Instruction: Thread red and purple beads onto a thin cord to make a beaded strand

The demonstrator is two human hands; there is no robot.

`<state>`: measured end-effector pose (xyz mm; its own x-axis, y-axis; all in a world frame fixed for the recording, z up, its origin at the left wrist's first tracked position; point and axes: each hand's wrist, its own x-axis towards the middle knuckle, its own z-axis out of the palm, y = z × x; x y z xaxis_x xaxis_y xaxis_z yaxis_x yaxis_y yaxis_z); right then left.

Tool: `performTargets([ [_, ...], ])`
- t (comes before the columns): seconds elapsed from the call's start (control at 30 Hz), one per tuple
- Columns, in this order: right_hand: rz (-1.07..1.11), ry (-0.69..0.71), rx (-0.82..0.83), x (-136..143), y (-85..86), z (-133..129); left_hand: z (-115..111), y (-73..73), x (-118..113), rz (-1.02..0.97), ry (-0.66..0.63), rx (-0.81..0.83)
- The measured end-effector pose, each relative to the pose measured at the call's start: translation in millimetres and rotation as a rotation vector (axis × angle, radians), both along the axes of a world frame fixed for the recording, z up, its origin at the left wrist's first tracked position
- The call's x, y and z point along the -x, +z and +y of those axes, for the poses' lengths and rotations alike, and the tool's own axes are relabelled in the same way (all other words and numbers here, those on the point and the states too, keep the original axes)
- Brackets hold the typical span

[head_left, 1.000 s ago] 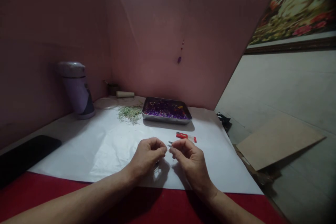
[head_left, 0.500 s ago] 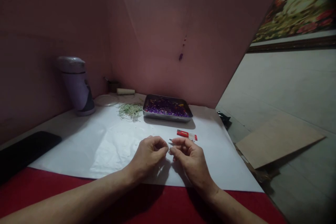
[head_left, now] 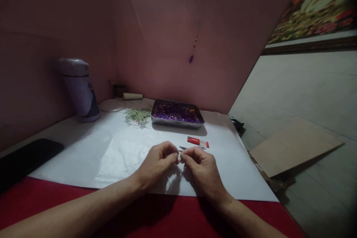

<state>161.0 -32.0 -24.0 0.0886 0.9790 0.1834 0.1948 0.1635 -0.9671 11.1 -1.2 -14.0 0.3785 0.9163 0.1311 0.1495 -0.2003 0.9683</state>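
Observation:
Above the white sheet, my left hand (head_left: 160, 161) and my right hand (head_left: 203, 167) almost meet at the fingertips. Thumb and forefinger are pinched together on each. Between them runs a thin pale thread (head_left: 180, 158), fine and hard to see, with part of it dangling under my left hand; any bead on it is too small to make out. Just behind my right fingertips lie small scissors (head_left: 183, 148), their handles partly hidden by that hand. A red and clear packet (head_left: 198, 142) rests beyond them.
A metal tray (head_left: 178, 122) of purple beads stands at the back, beside a heap of greenish cut threads (head_left: 137, 117). A purple tumbler (head_left: 80, 96) and a dark phone-like slab (head_left: 33, 156) are at left. A beaded strand (head_left: 191, 58) hangs before the pink board.
My fingertips have drawn slightly closer together, and the scissors' blades show more clearly behind them. The whole view has shifted a little.

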Motion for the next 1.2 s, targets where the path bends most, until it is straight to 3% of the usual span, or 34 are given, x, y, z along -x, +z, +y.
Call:
performTargets([
  [0.13,-0.034,0.012,-0.026,-0.3,-0.4,-0.9,0.8,-0.4,0.5,-0.071,-0.032,0.031],
  [0.4,-0.047,0.018,-0.01,2.9,3.0,-0.8,0.8,0.3,-0.4,0.024,-0.005,-0.052],
  [0.87,0.289,0.136,0.098,3.8,4.9,-0.3,5.4,-3.3,1.4,-0.003,0.126,-0.07],
  [1.2,0.311,0.132,0.129,2.8,6.3,1.5,9.2,-3.7,1.8,0.004,0.187,-0.031],
])
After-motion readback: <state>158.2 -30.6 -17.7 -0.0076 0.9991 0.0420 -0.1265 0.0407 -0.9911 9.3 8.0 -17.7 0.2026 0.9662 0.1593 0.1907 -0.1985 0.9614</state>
